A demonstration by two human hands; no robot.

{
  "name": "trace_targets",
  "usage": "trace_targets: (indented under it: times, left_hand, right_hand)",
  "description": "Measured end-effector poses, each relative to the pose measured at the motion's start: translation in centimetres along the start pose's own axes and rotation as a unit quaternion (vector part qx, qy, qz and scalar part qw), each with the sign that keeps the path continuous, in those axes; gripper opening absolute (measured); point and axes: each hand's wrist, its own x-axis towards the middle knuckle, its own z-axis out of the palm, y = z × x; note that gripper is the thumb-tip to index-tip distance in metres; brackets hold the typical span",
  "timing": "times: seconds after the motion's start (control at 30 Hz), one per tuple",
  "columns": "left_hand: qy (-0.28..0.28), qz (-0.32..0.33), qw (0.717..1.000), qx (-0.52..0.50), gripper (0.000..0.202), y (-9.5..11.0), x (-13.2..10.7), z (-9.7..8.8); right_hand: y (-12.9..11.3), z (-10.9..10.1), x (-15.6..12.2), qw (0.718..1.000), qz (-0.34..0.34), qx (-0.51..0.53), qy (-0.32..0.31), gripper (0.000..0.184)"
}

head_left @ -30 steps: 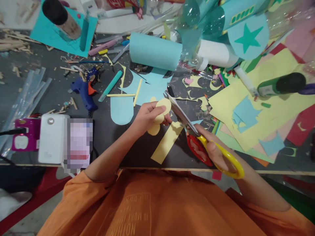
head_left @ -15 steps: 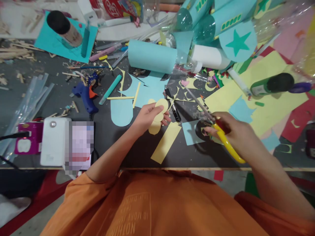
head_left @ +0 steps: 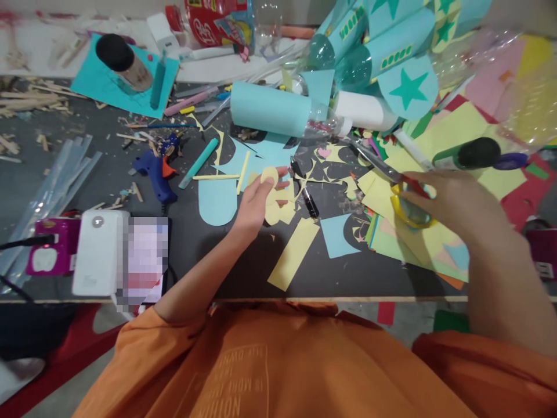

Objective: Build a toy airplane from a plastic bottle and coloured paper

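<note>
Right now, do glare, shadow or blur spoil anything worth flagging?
Head view: bright glints on the clear plastic at upper right; head view: soft shadow on the papers under the right hand; head view: pixelation covers much of the phone; head view: top left corner blurred, but the scissors are readable.

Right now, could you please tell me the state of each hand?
Left hand: thumb closed on yellow paper circles, other fingers spread.
Right hand: closed, holding the scissors near the handles.
</note>
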Motion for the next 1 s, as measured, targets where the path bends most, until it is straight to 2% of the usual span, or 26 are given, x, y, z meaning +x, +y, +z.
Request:
trace_targets:
  times: [0.03,0.1,0.13,0.2,0.27,0.37,0.47,0.57,0.63,0.67,0.7,0.73,0.8,0.83,0.87,0.9,0.97,1.0]
  left_hand:
    - [0.013,0.012,1.0,-0.001,0.036,-0.1,0.1,-0.1]
    - [0.033,0.036,0.999,-0.007,0.036,-0.2,0.2,-0.2]
    - [0.042,0.047,0.998,-0.011,0.036,-0.3,0.3,-0.3]
    - [0.056,0.067,0.996,-0.02,0.036,-0.3,0.4,-0.4]
    - [0.067,0.078,0.994,-0.032,0.037,-0.2,0.5,-0.5]
    - [0.074,0.073,0.993,-0.052,0.036,0.0,0.6,-0.6]
    - [0.062,0.056,0.994,-0.073,0.036,0.3,0.7,-0.7]
    - [0.05,0.046,0.993,-0.095,0.031,0.3,0.8,-0.8]
    - [0.049,0.042,0.993,-0.095,0.026,0.2,0.9,-0.8]
    - [0.049,0.039,0.994,-0.09,0.025,0.1,0.9,-0.7]
    - [0.047,0.036,0.995,-0.081,0.025,-0.1,1.0,-0.7]
    - [0.043,0.035,0.996,-0.07,0.027,-0.3,1.0,-0.7]
    - [0.029,0.047,0.998,-0.041,0.034,-0.8,1.1,-0.7]
    - [0.023,0.064,0.998,-0.021,0.037,-1.0,1.2,-0.8]
    - [0.019,0.084,0.996,0.006,0.039,-1.2,1.3,-0.9]
    - [0.022,0.105,0.994,0.036,0.04,-1.3,1.5,-1.1]
    - [0.047,0.135,0.986,0.089,0.041,-1.4,1.8,-1.7]
    - [0.067,0.144,0.981,0.107,0.04,-1.4,2.0,-2.0]
  right_hand:
    - [-0.5,-0.7,0.4,1.0,0.013,-0.018,0.0,0.032]
    - [-2.2,-2.0,1.5,0.996,0.048,0.003,0.075,0.033]
    - [-3.3,-2.5,2.2,0.993,0.031,0.041,0.107,0.034]
    - [-6.0,-3.2,3.9,0.98,-0.072,0.132,0.129,0.035]
    - [-8.6,-3.2,6.0,0.962,-0.167,0.179,0.117,0.042]
    - [-11.9,-2.6,8.9,0.954,-0.199,0.201,0.097,0.065]
    - [-13.8,-2.2,10.8,0.961,-0.195,0.18,0.083,0.084]
    - [-14.2,-2.5,11.3,0.971,-0.149,0.169,0.084,0.077]
    - [-13.7,-2.8,10.9,0.962,-0.113,0.228,0.102,0.069]
    - [-13.3,-2.7,10.5,0.945,-0.102,0.29,0.112,0.068]
    - [-12.9,-2.5,9.9,0.913,-0.074,0.38,0.125,0.07]
    - [-12.6,-2.2,9.3,0.861,-0.069,0.491,0.115,0.069]
    - [-12.2,-0.9,8.0,0.708,-0.066,0.694,0.111,0.06]
    - [-12.1,-0.1,7.4,0.628,-0.035,0.762,0.151,0.062]
    - [-12.2,0.9,6.9,0.585,-0.028,0.8,0.131,0.064]
    - [-12.3,1.8,6.5,0.56,-0.017,0.819,0.124,0.06]
    - [-12.7,3.5,6.0,0.556,-0.012,0.822,0.121,0.052]
    - [-12.9,4.1,5.8,0.564,-0.015,0.818,0.113,0.05]
